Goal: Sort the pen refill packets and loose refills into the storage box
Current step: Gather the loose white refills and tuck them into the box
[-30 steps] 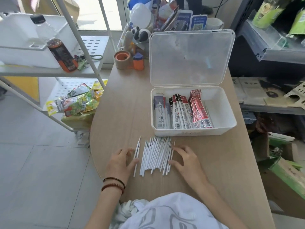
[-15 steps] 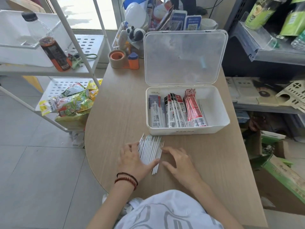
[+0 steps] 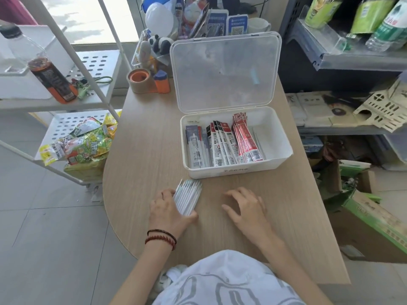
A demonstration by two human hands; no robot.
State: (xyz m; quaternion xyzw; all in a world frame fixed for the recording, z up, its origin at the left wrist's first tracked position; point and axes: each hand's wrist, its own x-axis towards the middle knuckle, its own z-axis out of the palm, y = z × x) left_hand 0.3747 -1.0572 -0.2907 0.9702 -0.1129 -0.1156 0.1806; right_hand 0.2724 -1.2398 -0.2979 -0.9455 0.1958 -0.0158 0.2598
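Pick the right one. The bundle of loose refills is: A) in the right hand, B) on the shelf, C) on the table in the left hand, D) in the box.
C: the left hand grips the refills on the table, outside the box; the right hand holds nothing.

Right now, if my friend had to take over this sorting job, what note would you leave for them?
Left grip: holds the refills as one bundle on the table, just in front of the box.
Right grip: open, holds nothing, over the table to the right of the bundle.
Done: packets stand in rows in the left and middle of the box; the lid is up.
Left: lift the bundle into the box, probably into the roomier right end.
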